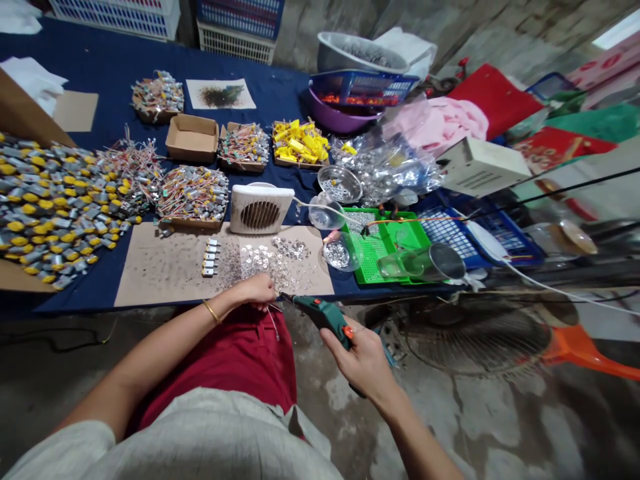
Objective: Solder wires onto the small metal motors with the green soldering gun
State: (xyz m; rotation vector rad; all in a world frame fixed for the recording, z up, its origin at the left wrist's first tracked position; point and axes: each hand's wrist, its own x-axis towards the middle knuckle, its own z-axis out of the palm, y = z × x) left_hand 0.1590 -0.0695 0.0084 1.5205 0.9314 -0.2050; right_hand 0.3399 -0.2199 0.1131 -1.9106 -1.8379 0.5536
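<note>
My right hand [365,360] is wrapped round a green soldering iron [320,315] with an orange button; its tip points left toward my left hand. My left hand [257,291], with a gold bangle at the wrist, is closed at the table's front edge, pinching a small part with thin wire leads [273,317] hanging down. Just beyond it, on a brown cardboard sheet [165,267], lie several small motors in a row [210,257] and a scatter of tiny shiny metal pieces [275,255].
Heaps of yellow-capped motors [50,207] and boxes of wired motors [193,193] cover the blue table's left. A white fan-like box [261,209], clear bowls [340,183], green trays [385,243], blue baskets and plastic bags sit right. A floor fan [475,333] stands below.
</note>
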